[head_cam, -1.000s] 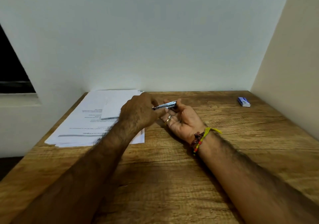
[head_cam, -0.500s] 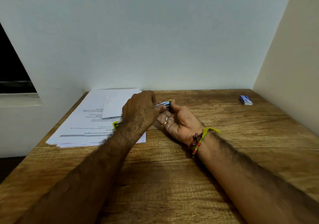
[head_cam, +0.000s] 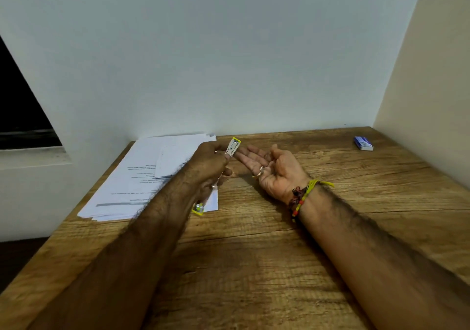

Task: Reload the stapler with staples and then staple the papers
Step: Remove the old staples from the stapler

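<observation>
Stapler: small, silver, yellow-tipped

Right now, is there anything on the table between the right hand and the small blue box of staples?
Nothing visible: only bare table lies between the open right hand and the blue box near the far right corner.

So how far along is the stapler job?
Done: the stapler is off the table, gripped by the left hand, and seems hinged open. In hand: reloading; the right hand lies open, palm up, beside it, with no staples visible. Left: the small blue box, probably staples, sits untouched at the table's far right corner, and the paper stack lies unstapled.
</observation>
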